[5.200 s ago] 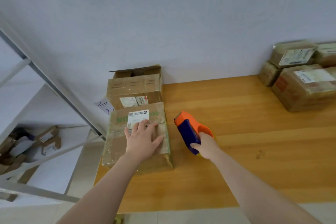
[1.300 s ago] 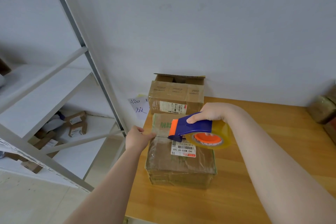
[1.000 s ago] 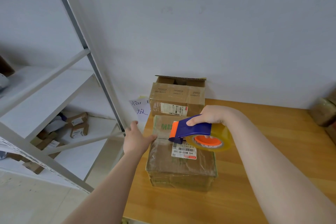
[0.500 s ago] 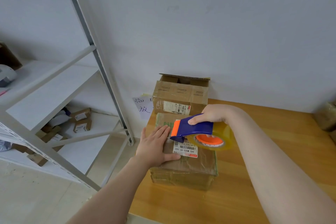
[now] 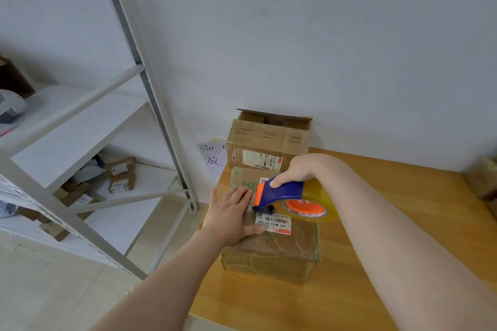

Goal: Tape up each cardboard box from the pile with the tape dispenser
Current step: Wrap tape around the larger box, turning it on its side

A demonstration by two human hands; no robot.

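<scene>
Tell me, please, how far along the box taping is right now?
Done: the front box already shows shiny tape over its sides. In hand: the left hand presses flat on its top while the right hand holds the tape dispenser at the top beside the label. Left: the box behind has its top flap open.
</scene>
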